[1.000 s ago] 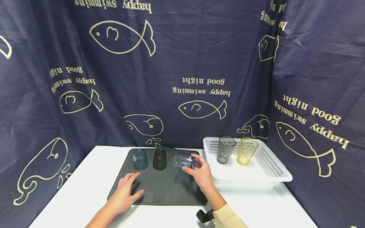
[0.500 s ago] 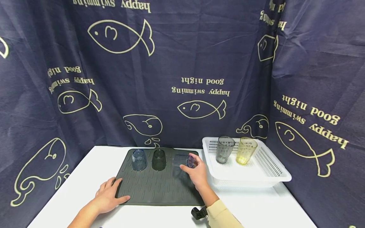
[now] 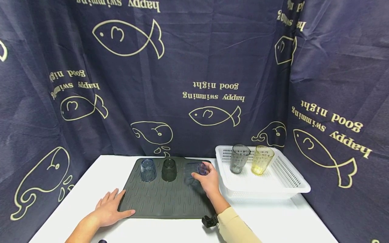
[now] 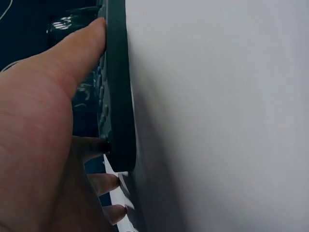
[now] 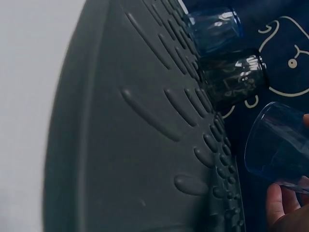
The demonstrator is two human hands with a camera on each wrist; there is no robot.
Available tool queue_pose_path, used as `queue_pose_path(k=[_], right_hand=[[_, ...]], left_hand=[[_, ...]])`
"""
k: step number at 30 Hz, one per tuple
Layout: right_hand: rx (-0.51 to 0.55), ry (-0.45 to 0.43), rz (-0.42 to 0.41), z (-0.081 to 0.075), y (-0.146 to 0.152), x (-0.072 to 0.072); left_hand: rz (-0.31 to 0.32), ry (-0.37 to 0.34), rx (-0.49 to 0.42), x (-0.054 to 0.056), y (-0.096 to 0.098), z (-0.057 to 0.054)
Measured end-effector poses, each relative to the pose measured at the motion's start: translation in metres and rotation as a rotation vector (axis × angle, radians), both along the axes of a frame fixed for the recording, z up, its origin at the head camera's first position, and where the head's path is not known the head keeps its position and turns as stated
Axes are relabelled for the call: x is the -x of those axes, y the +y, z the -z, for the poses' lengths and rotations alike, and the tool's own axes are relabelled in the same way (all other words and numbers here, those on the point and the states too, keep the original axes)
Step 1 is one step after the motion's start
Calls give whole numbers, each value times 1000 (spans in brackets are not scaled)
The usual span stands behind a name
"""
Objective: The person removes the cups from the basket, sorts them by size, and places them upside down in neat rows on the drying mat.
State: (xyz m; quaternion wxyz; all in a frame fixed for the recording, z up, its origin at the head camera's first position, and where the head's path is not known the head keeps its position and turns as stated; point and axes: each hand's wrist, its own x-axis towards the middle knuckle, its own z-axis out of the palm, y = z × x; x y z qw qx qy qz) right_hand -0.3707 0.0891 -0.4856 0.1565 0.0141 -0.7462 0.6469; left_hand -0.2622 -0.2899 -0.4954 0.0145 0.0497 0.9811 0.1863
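Note:
My right hand [image 3: 209, 180] grips a clear, bluish glass [image 3: 192, 171] near its purple-tinted end, over the right back part of the dark ribbed mat [image 3: 164, 204]. The glass is tilted; its wide end points away from the hand in the right wrist view, just off the ribbed surface. Left of it on the mat, a dark grey glass [image 3: 169, 170] and a blue glass [image 3: 148, 170] stand upside down. My left hand [image 3: 107, 209] lies with spread fingers at the mat's left front corner, thumb touching its edge [image 4: 118, 96].
A white perforated basket [image 3: 261, 194] stands right of the mat, holding an upright grey glass [image 3: 240, 160] and a yellow glass [image 3: 262, 161]. White tabletop [image 3: 273, 222] surrounds the mat. A dark blue curtain [image 3: 212, 67] with fish drawings closes off the back and sides.
My left hand has moved left and toward me, from over the mat to its front corner. The glass in my right hand has turned so its purple-tinted end faces the head camera more.

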Motion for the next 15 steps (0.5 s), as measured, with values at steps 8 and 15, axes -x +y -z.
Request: queue_pose_path(k=[8, 15], right_hand=[[-35, 26, -5, -1, 5, 6], [-94, 55, -13, -5, 4, 10]], left_hand=[[-1, -64, 11, 6, -5, 2], [3, -68, 21, 9, -8, 2]])
